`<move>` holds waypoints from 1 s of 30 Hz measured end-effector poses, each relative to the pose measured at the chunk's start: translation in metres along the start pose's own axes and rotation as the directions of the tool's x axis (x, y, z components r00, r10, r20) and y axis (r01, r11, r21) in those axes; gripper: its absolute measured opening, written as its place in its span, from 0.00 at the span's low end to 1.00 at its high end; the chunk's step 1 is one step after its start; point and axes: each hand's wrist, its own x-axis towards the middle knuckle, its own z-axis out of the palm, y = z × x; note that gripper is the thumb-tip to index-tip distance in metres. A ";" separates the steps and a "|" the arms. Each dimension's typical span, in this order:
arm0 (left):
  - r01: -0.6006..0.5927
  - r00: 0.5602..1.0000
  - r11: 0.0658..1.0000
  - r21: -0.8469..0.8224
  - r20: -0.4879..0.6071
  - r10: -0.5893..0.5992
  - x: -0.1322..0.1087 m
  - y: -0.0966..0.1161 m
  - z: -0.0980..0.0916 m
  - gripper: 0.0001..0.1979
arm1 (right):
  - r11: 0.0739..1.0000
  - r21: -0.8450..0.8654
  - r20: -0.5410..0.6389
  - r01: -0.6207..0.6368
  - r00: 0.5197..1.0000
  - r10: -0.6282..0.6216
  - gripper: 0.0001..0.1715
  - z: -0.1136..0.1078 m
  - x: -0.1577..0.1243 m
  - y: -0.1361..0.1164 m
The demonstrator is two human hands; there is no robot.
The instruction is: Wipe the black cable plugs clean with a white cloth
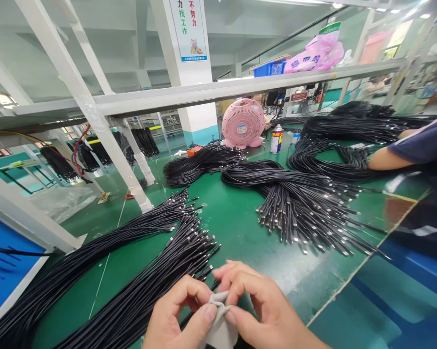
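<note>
Both of my hands meet at the bottom middle of the head view, pinching a small light-grey cloth. My left hand grips its left side between thumb and fingers. On the other side, my right hand pinches the folded top edge. The cloth bunches between the thumbs, and its lower end runs out of the frame. Just beyond my hands lies a bundle of black cables with metal-tipped plugs; whether my fingers touch it I cannot tell.
More black cable bundles spread over the green table. A pink fan and a spray can stand at the back. A co-worker's arm rests at the right. White frame posts rise on the left, under a shelf.
</note>
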 end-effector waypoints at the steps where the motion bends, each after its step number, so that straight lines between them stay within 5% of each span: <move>1: -0.015 1.000 1.000 0.001 0.008 0.015 0.000 -0.001 -0.001 0.10 | 1.000 0.018 -0.007 -0.022 1.000 0.023 0.06 0.000 0.001 -0.001; 7: -0.221 0.959 0.938 0.266 -0.115 0.259 -0.001 0.004 -0.003 0.04 | 0.999 -0.040 0.024 0.011 1.000 -0.010 0.11 0.003 -0.001 0.000; 12: -0.391 0.907 0.827 0.403 0.019 0.420 -0.001 0.013 -0.005 0.11 | 0.997 -0.065 0.051 0.046 0.998 -0.043 0.12 0.003 -0.002 -0.003; 15: -0.332 0.931 0.849 0.411 -0.004 0.366 -0.003 0.014 -0.006 0.07 | 0.992 -0.115 0.053 0.044 0.998 -0.038 0.12 0.002 -0.004 -0.003; 18: -0.156 0.982 0.953 0.258 -0.065 0.178 -0.004 0.013 -0.004 0.07 | 0.983 -0.173 0.039 0.068 0.997 -0.062 0.12 0.002 -0.005 -0.001; 22: 0.001 0.999 0.998 0.055 0.043 -0.003 -0.001 0.010 0.003 0.10 | 0.966 -0.232 0.038 0.113 0.993 -0.108 0.11 0.000 -0.005 -0.001; 26: 0.064 0.998 0.993 0.098 0.016 -0.065 0.002 0.018 0.008 0.09 | 0.954 -0.289 0.040 -0.075 0.995 0.090 0.05 0.000 -0.005 -0.006; 30: 0.016 1.000 0.979 0.205 0.015 -0.020 0.005 0.030 0.004 0.07 | 0.937 -0.158 0.061 -0.313 0.943 0.326 0.06 -0.006 0.002 -0.014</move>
